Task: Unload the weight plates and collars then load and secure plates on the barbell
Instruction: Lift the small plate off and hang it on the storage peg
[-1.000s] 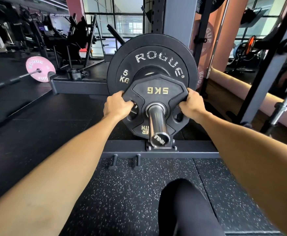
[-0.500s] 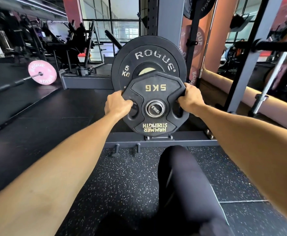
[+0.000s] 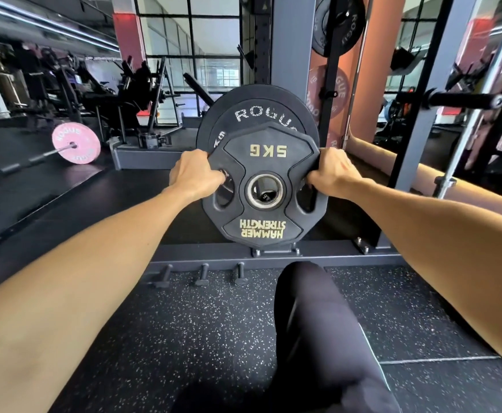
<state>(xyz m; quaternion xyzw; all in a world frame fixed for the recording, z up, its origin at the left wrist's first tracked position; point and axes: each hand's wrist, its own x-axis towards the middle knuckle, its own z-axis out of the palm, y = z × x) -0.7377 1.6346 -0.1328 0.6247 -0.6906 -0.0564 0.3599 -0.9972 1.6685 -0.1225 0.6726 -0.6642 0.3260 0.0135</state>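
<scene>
Rogue plate point(image 3: 261, 114) lettering partly hidden behind 5 kg plate point(image 3: 261, 186)
</scene>
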